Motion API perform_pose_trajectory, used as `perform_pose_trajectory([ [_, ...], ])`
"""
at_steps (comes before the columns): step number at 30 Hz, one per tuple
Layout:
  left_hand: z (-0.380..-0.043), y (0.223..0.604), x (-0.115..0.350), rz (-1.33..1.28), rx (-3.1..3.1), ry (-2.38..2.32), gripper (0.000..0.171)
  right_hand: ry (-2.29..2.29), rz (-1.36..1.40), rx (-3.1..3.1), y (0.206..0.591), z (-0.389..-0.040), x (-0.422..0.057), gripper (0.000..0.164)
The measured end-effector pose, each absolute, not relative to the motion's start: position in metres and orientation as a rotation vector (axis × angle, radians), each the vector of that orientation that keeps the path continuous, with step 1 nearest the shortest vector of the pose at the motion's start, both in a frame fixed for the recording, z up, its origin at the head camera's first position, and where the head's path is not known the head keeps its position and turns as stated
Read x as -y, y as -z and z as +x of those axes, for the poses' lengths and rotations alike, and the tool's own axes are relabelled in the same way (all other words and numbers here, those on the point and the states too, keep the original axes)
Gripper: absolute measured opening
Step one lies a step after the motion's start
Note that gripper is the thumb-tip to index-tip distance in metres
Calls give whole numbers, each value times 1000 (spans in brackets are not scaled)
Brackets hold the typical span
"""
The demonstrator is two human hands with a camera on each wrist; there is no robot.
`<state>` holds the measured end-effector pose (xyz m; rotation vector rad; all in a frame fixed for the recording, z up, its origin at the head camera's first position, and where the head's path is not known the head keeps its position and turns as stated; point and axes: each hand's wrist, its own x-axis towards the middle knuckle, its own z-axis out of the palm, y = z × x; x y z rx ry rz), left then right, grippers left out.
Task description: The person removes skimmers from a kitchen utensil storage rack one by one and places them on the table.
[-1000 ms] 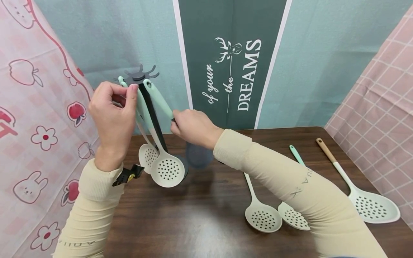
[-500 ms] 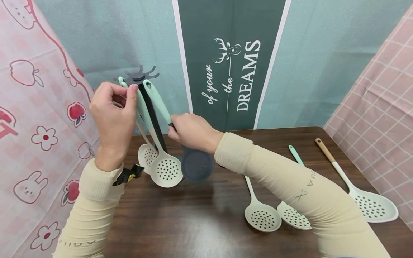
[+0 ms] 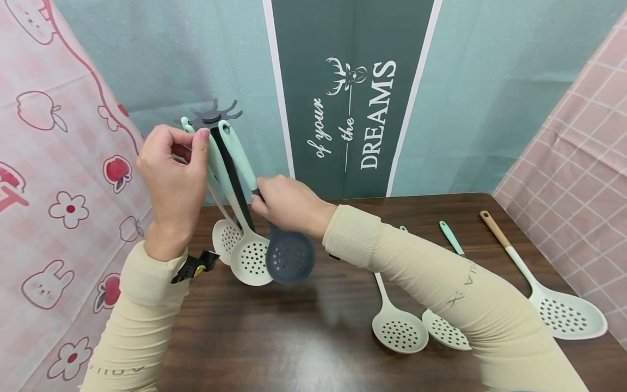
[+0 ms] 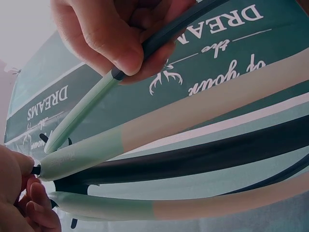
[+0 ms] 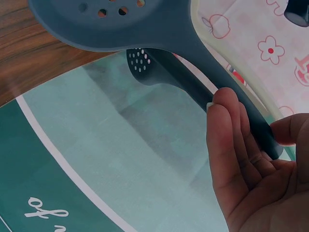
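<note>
A dark grey utensil rack [image 3: 211, 115] with curved hooks stands at the left of the table. My left hand [image 3: 171, 169] is at its hooks, thumb and fingertips pinching a dark hook end beside a mint handle's top. My right hand [image 3: 293, 204] grips the dark shaft of a grey skimmer [image 3: 291, 258]. This skimmer's mint handle reaches up to the rack, its hole end at a hook, and its perforated head hangs tilted above the table. Two white skimmers hang to its left, a nearer one [image 3: 251, 260] and a farther one [image 3: 227, 239].
On the table's right lie a white skimmer [image 3: 400, 330], a white slotted turner [image 3: 444, 330] partly under the right sleeve, and a wooden-handled slotted turner [image 3: 568, 316]. Behind the rack, a dark perforated utensil [image 5: 145, 70] shows in the right wrist view. Curtains enclose the table.
My right hand has moved slightly down and left. The grey skimmer's head has swung down and forward, now overlapping the nearer white skimmer's edge. My left hand has stayed in place.
</note>
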<state>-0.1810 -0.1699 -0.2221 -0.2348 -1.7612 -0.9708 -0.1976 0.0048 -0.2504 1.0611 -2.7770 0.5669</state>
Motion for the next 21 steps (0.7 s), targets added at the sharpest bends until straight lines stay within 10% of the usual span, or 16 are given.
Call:
perform_pose_trajectory([
  [21,-180,223,170,-243,1765,975,32,-538,1055,2758,244,-198,-7,25],
])
